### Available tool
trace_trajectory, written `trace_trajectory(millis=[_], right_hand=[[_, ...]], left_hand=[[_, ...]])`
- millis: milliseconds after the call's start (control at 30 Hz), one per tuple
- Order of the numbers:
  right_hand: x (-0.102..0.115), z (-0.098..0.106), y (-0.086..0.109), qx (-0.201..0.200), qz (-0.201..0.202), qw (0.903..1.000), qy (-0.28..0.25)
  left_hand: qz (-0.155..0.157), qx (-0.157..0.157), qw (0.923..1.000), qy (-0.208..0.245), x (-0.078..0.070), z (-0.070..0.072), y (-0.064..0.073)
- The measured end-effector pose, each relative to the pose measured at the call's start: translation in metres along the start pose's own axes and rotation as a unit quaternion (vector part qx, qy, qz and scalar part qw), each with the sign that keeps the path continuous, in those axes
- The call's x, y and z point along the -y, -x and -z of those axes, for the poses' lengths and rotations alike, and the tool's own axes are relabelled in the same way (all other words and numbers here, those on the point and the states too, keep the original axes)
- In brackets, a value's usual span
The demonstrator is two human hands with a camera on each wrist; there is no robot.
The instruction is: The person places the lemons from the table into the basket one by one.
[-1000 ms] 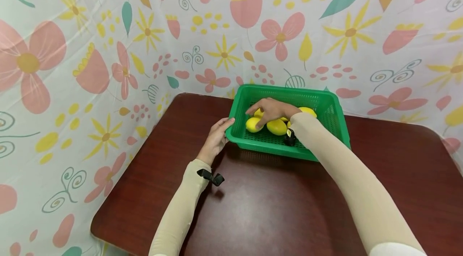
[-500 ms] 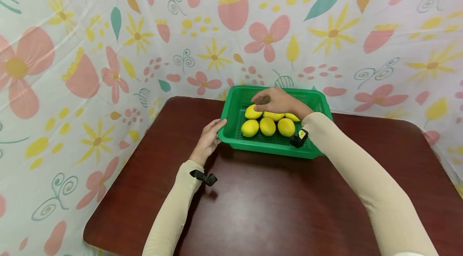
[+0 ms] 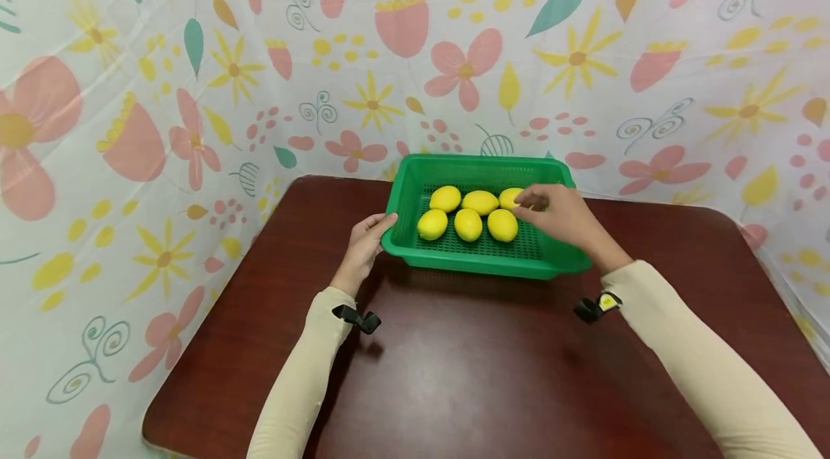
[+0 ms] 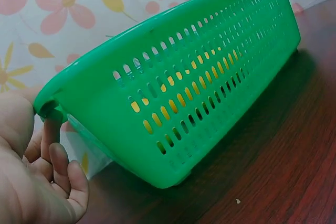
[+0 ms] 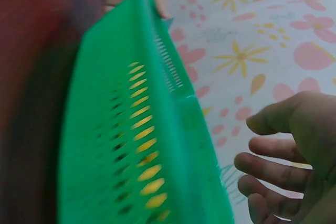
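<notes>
A green plastic basket (image 3: 476, 264) with slotted walls stands on the table, and yellow lemons (image 3: 468, 225) lie inside in two rows of three. My left hand (image 3: 360, 248) grips the basket's left end, thumb on top of the rim and fingers curled beneath it, as the left wrist view shows. Over the right side of the basket hovers my right hand (image 3: 565, 217), its loosely bent fingers holding nothing. Its fingertips overlap the back right lemon (image 3: 510, 198) in the head view. In the right wrist view the spread fingers (image 5: 270, 169) are apart from the basket wall.
The dark red-brown table (image 3: 454, 358) extends in front of the basket and to both sides. Behind and to the left hangs a white curtain (image 3: 259, 34) with a flower print. Each sleeve carries a black wrist mount, such as the left mount (image 3: 357, 318).
My right hand has drawn back from over the lemons toward the basket's right side, uncovering them. The lemons now lie in two neat rows. My left hand keeps its grip on the rim.
</notes>
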State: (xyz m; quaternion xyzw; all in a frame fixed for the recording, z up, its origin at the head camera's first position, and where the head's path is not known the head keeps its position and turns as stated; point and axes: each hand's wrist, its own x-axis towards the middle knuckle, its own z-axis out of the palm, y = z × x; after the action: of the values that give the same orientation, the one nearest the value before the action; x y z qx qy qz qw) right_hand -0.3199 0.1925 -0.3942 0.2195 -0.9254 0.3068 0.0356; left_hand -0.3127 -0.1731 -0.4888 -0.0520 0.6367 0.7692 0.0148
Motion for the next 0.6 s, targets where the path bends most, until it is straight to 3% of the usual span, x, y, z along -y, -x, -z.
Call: trace_trajectory(millis=[167,367,600], right_hand=[[-0.009,0.007,0.04,-0.057,-0.025,0.998,0.005],[-0.03,0.021,0.079,-0.128,-0.06,0.9895,0.032],[-0.069,0.026,0.106,-0.151,-0.091,0.9808,0.083]], left_hand=[[-0.004,-0.003,0.9999,-0.016,-0.004,0.005,-0.002],[-0.015,-0.02,0.9974,-0.067,-0.006,0.01,-0.002],[-0.059,-0.026,0.984,-0.166,-0.009,0.021,0.001]])
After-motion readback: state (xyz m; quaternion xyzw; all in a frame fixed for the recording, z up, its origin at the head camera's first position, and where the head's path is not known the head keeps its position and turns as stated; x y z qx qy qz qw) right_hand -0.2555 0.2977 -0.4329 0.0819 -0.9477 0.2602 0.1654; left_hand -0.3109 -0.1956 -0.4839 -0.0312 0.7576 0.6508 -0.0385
